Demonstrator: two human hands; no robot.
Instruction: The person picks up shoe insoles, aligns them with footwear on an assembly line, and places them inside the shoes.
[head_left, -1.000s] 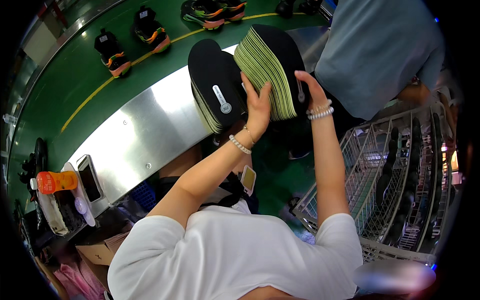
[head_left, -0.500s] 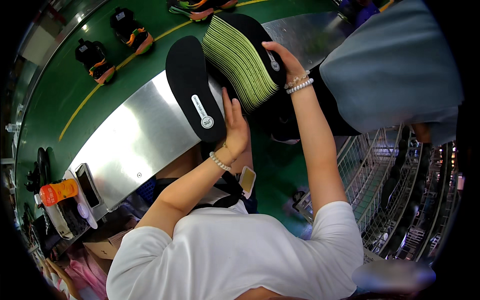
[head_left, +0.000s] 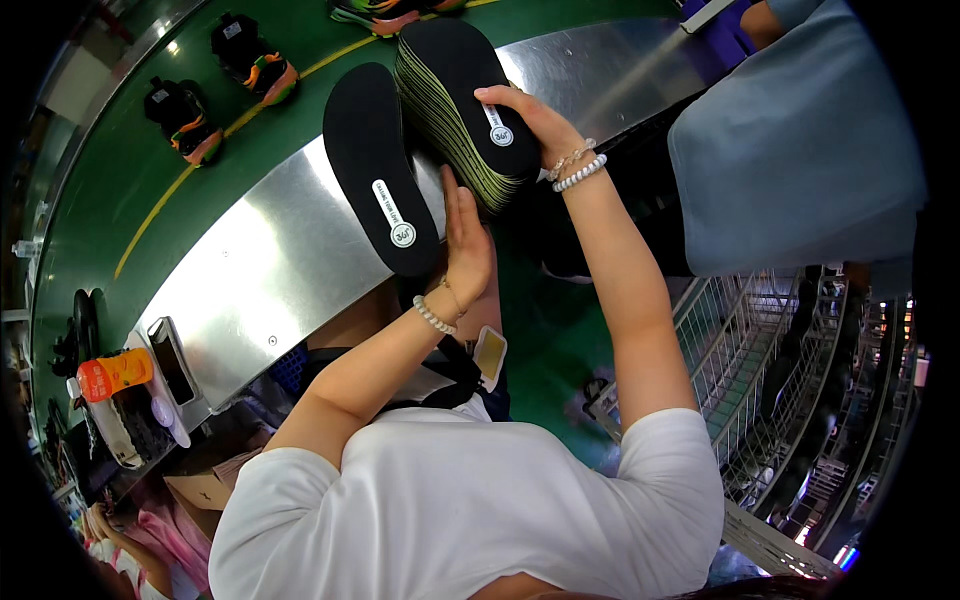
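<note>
My right hand (head_left: 536,124) grips the heel end of a thick stack of insoles (head_left: 447,62), black on top with yellow-green layered edges. Its thumb lies on top beside a white label; the other fingers are hidden. To the left, a black insole (head_left: 362,140) with a similar white label lies over the metal surface; whether more lie beneath it cannot be seen. My left hand (head_left: 467,238) is open, its fingers stretched out between this insole's heel end and the stack. Its thumb is hidden.
A curved metal table (head_left: 235,290) borders a green conveyor (head_left: 110,190) carrying black-and-orange shoes (head_left: 258,65). An orange bottle (head_left: 117,374) and a phone (head_left: 174,366) sit at left. At right are a person in a blue-grey garment (head_left: 790,150) and a wire rack (head_left: 735,345).
My right hand has moved left with the insole stack. The stack's slanted layers have drawn together, so less of its yellow-green side shows. My left hand has barely moved.
</note>
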